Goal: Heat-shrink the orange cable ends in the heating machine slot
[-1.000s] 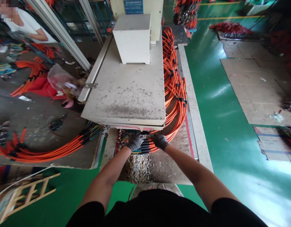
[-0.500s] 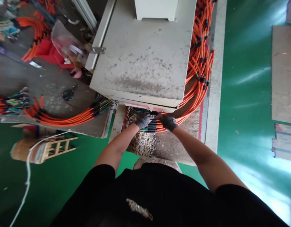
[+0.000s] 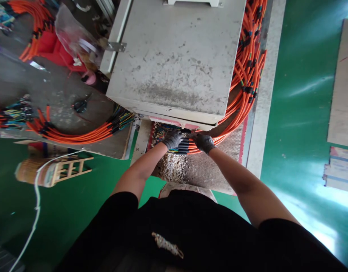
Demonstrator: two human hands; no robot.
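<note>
Orange cables (image 3: 239,113) lay on a brown mesh belt (image 3: 210,172) in front of you, at the near edge of a scuffed grey machine housing (image 3: 174,64). Pale crumbs (image 3: 171,169) were strewn on the belt nearer to you; green floor (image 3: 301,121) spread out to the right, and on the left a worktable (image 3: 63,88) bore another cable bundle (image 3: 74,139). Your gloved left hand (image 3: 173,139) rested over the coloured wires and black sleeves (image 3: 184,148) at the cables' left end, and your gloved right hand (image 3: 204,142) over their orange part, with a small gap between the two. Whether your fingers were clamped on the cables or merely lying on them, I cannot tell. Beneath your hands the cables' long axis ran left to right, wire ends pointing left; to the right they curved away along the housing's far right side.
</note>
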